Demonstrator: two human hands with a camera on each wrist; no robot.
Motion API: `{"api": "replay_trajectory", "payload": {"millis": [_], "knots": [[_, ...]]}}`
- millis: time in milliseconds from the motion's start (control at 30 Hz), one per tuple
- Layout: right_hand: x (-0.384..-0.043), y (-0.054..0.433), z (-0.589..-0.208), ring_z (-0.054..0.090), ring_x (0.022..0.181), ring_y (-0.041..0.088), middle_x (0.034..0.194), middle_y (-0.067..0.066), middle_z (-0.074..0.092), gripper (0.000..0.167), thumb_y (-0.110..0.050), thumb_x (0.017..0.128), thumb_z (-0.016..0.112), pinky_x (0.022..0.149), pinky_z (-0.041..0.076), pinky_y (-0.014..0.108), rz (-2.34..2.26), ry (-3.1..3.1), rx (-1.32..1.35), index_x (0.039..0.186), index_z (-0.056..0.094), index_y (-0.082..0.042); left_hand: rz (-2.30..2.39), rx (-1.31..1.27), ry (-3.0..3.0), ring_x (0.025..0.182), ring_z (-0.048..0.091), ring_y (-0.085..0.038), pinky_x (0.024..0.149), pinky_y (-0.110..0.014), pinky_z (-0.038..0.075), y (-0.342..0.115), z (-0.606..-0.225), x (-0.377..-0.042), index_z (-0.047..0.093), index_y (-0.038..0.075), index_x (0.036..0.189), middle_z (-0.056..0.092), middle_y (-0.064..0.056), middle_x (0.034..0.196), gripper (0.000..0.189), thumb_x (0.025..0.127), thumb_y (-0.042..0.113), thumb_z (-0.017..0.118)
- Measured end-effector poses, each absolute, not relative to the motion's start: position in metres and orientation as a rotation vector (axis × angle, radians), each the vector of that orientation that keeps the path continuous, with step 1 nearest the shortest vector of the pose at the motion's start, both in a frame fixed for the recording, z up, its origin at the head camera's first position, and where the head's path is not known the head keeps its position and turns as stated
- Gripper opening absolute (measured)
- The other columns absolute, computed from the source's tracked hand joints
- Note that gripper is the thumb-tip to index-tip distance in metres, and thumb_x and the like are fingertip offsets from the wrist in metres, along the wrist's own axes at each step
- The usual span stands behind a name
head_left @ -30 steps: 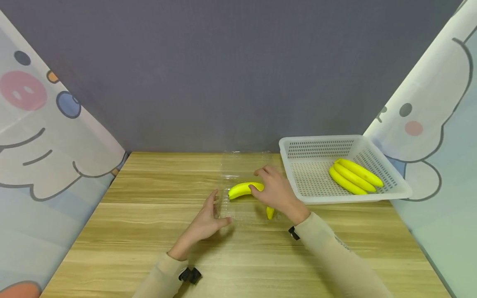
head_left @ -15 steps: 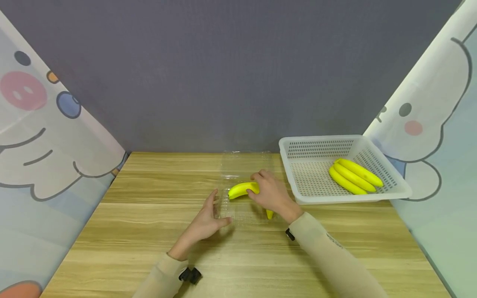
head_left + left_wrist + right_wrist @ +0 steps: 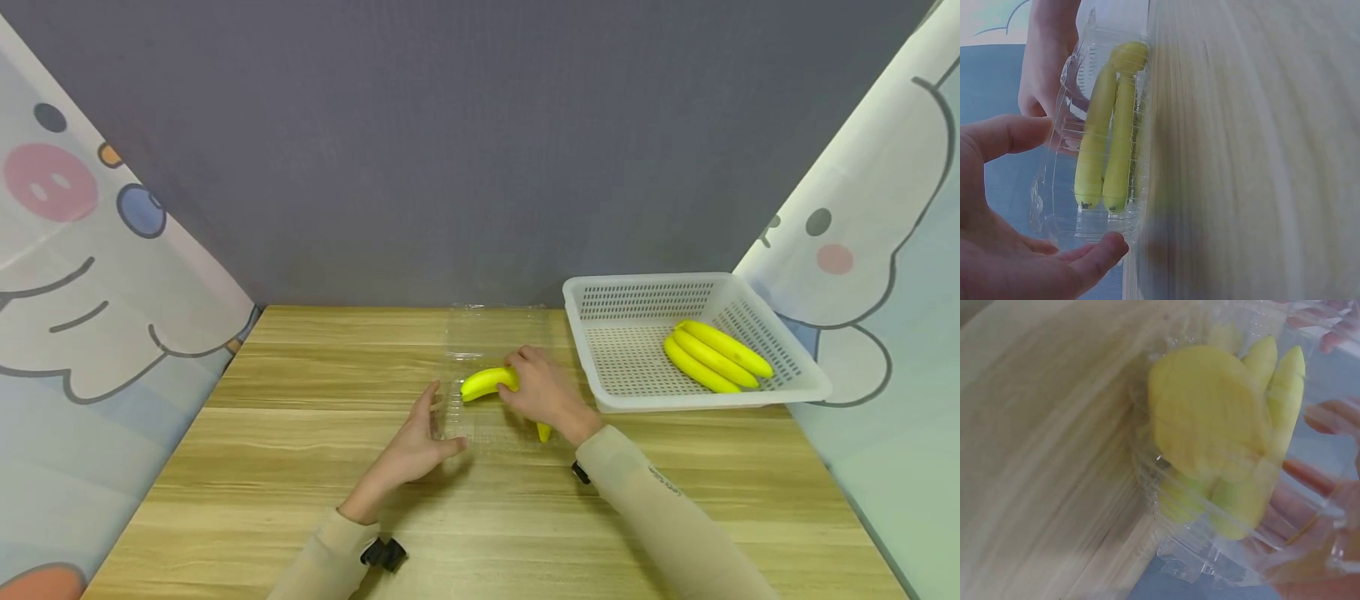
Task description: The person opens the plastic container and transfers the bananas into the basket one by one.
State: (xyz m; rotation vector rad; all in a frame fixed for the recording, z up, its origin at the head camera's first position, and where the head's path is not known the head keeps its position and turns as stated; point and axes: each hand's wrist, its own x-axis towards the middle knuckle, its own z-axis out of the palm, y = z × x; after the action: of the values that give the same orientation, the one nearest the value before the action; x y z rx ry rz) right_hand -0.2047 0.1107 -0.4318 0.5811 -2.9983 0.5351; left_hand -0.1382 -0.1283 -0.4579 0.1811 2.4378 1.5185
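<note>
A clear plastic clamshell box [image 3: 480, 429] lies with its lid open on the wooden table, and yellow bananas [image 3: 483, 383] rest inside it. My left hand [image 3: 411, 446] is at the box's left end, fingers and thumb spread around the corner; in the left wrist view the fingers [image 3: 1016, 134] touch or nearly touch the plastic. My right hand [image 3: 543, 392] reaches over the box from the right and holds the bananas, thumb on the near side, fingers on the far side. It hides their middle part; the right wrist view shows the bananas [image 3: 1210, 412] blurred through the plastic.
A white perforated basket [image 3: 622, 358] stands to the right, with several bananas [image 3: 712, 354] at its right end. Behind the wooden table [image 3: 315, 367] rises a grey wall [image 3: 480, 150]. Printed cartoon curtains [image 3: 82, 208] hang at both sides.
My right hand has moved a little left and down over the bananas, and its fingers have closed in around them. The left hand and the box have stayed put.
</note>
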Motion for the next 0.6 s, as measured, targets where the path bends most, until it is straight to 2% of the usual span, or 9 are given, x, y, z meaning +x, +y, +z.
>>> {"api": "replay_trajectory", "payload": {"millis": [100, 333, 600], "knots": [[-0.2060, 0.1109, -0.4334, 0.058, 0.112, 0.027, 0.121, 0.008, 0.063, 0.046, -0.036, 0.093, 0.070, 0.095, 0.052, 0.042, 0.541, -3.008, 0.598, 0.126, 0.067, -0.005, 1.521, 0.177, 2.437, 0.139, 0.038, -0.050, 0.108, -0.062, 0.041, -0.1283, -0.4578, -0.1380, 0.007, 0.010, 0.163, 0.024, -0.024, 0.161, 0.110, 0.084, 0.027, 0.082], [-0.2057, 0.1121, -0.4341, 0.058, 0.114, 0.027, 0.123, 0.007, 0.063, 0.042, -0.033, 0.092, 0.073, 0.101, 0.049, 0.043, 0.591, -2.996, 0.716, 0.125, 0.068, -0.008, 1.514, 0.187, 2.439, 0.138, 0.039, -0.050, 0.107, -0.062, 0.042, -0.1282, -0.4573, -0.1376, 0.008, 0.010, 0.163, 0.025, -0.024, 0.161, 0.110, 0.084, 0.028, 0.082], [-0.2054, 0.1092, -0.4345, 0.060, 0.112, 0.025, 0.121, 0.005, 0.064, 0.038, -0.030, 0.093, 0.073, 0.098, 0.051, 0.043, 0.612, -2.961, 0.845, 0.125, 0.069, -0.010, 1.513, 0.197, 2.441, 0.138, 0.039, -0.050, 0.106, -0.062, 0.042, -0.1289, -0.4580, -0.1378, 0.008, 0.010, 0.163, 0.025, -0.024, 0.161, 0.109, 0.085, 0.028, 0.082]]}}
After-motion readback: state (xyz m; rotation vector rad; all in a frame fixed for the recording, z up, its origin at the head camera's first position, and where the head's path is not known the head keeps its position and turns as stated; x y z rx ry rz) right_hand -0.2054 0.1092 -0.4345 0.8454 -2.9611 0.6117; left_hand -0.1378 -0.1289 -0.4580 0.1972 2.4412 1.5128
